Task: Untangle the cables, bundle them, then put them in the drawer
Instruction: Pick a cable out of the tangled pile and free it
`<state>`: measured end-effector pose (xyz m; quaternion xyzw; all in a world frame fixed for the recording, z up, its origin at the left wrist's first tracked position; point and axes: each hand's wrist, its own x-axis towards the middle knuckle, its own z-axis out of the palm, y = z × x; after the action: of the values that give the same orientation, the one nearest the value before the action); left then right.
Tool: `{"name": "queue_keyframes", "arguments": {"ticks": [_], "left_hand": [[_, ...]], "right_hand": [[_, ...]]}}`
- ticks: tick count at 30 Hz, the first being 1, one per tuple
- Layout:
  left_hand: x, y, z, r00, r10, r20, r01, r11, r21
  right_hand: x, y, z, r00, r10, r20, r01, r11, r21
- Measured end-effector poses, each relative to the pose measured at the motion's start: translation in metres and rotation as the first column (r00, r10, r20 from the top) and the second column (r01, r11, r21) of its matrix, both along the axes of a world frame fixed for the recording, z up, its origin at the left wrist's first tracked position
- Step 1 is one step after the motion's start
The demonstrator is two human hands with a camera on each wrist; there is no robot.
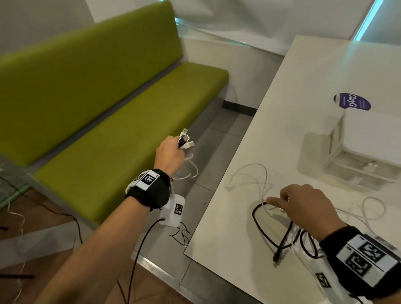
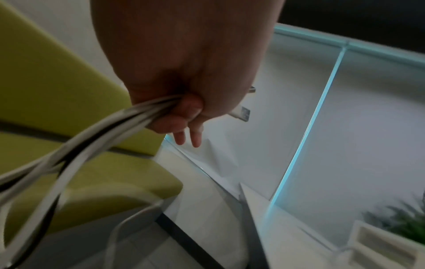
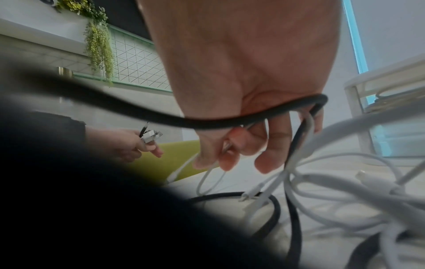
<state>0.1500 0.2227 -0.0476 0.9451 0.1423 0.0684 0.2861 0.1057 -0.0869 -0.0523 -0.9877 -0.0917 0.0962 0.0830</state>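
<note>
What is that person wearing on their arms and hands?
The hands are bare: left hand, right hand. Each wrist carries a black wristband with a white plate of black square-code markings. A white box with another code hangs under each wrist, trailing a thin black cable. No sleeves show.
</note>
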Motion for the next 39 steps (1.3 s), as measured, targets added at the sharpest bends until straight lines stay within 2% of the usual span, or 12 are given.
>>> {"name": "queue_keyframes", "arguments": {"ticks": [5, 8, 11, 16, 19, 21, 24, 27, 29, 31, 35, 39], "left_hand": [[-0.006, -0.034, -0.002, 0.985, -0.170, -0.023, 0.154, 0.934, -0.323], [-0.014, -0.062, -0.001, 0.952, -0.296, -0.075, 0.249, 0.894, -0.372], [-0.015, -0.087, -0.010, 0.940, -0.326, -0.105, 0.290, 0.920, -0.266], [-0.019, -0.129, -0.022, 0.928, -0.299, -0.221, 0.328, 0.939, 0.107], [-0.019, -0.140, -0.023, 0.935, -0.290, -0.207, 0.327, 0.928, 0.178], [-0.018, -0.140, -0.024, 0.929, -0.307, -0.205, 0.342, 0.926, 0.162], [-0.021, -0.139, -0.014, 0.905, -0.377, -0.198, 0.401, 0.910, 0.102], [-0.028, -0.142, 0.011, 0.871, -0.474, -0.132, 0.482, 0.876, 0.034], [-0.031, -0.149, 0.030, 0.834, -0.547, -0.068, 0.545, 0.837, -0.052], [-0.035, -0.158, 0.047, 0.816, -0.578, 0.006, 0.570, 0.803, -0.177], [-0.042, -0.177, 0.060, 0.835, -0.538, 0.118, 0.544, 0.771, -0.330], [-0.046, -0.197, 0.060, 0.903, -0.387, 0.185, 0.425, 0.748, -0.510]], "right_hand": [[-0.002, -0.006, 0.002, 1.000, -0.027, 0.005, 0.027, 0.998, 0.051], [-0.005, -0.011, 0.004, 1.000, -0.026, 0.001, 0.026, 0.999, 0.040], [-0.006, -0.015, 0.006, 1.000, -0.028, 0.003, 0.028, 0.998, 0.049], [-0.009, -0.022, 0.004, 1.000, -0.017, -0.013, 0.018, 0.997, 0.074], [-0.010, -0.030, 0.001, 0.999, -0.035, -0.009, 0.035, 0.997, 0.074], [-0.012, -0.035, 0.002, 0.998, -0.052, -0.029, 0.054, 0.995, 0.083], [-0.016, -0.037, 0.010, 1.000, -0.023, 0.004, 0.023, 0.995, 0.099], [-0.018, -0.034, 0.018, 0.994, 0.019, 0.109, -0.029, 0.995, 0.095], [-0.019, -0.030, 0.023, 0.986, 0.041, 0.160, -0.057, 0.994, 0.094], [-0.019, -0.029, 0.025, 0.980, 0.014, 0.198, -0.051, 0.983, 0.179], [-0.021, -0.040, 0.032, 0.950, -0.099, 0.295, -0.027, 0.919, 0.394], [-0.025, -0.057, 0.035, 0.943, -0.183, 0.277, 0.044, 0.896, 0.442]]}}
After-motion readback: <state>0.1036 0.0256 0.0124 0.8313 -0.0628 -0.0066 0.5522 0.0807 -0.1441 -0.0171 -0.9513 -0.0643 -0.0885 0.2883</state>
